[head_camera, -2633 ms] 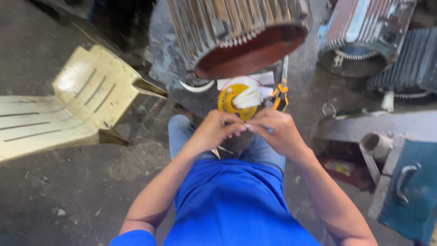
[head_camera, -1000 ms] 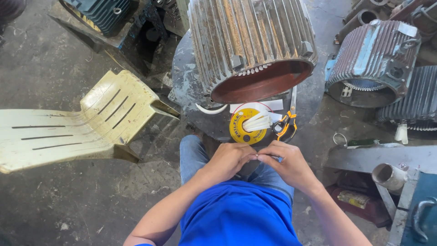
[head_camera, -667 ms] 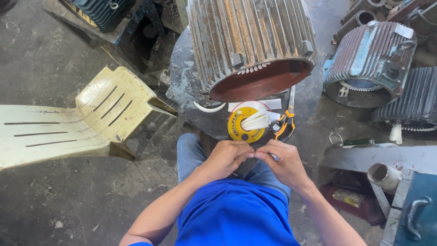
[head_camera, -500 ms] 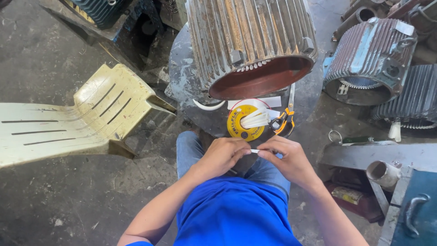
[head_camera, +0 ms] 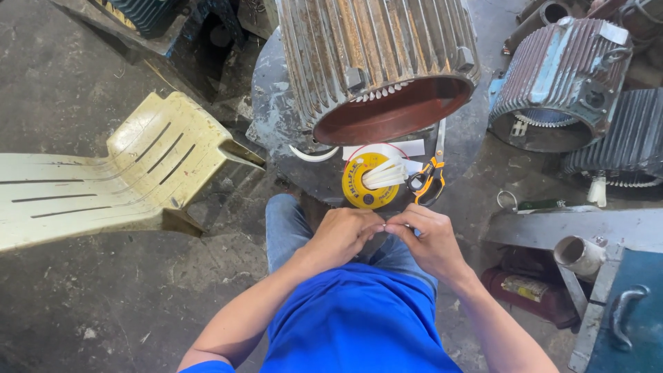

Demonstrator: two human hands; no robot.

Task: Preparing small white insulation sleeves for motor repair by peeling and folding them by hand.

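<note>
Together, the left hand point(head_camera: 343, 233) and right hand point(head_camera: 429, 238) are pinching a small, mostly hidden white piece point(head_camera: 384, 228) between fingertips above the lap, near a yellow tape spool point(head_camera: 366, 181) and ribbed, rusty motor housing point(head_camera: 376, 62).

Rusty metal, worn plastic

The ribbed motor housing point(head_camera: 376, 65) is rough, rust-streaked metal; left of it, the cream chair point(head_camera: 117, 179) is scuffed matt plastic; below it, the yellow reel point(head_camera: 367, 181) looks glossy.
</note>
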